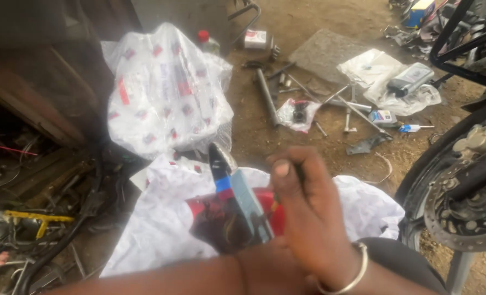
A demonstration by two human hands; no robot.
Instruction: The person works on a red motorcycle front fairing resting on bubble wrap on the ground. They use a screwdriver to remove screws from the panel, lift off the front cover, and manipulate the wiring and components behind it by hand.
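Right hand (303,210) w/ wrist bangle grips thin dark tool; left hand hidden under forearm, can't tell grip; pliers (237,194) rest on white plastic bag (161,229), motorcycle wheel (461,202) nearby

The right hand (303,213) sits in the lower middle of the view, fingers curled into a loose fist, thumb pointing up, a thin metal bangle on its wrist. The left forearm lies across the bottom of the view beneath it; the left hand is hidden.
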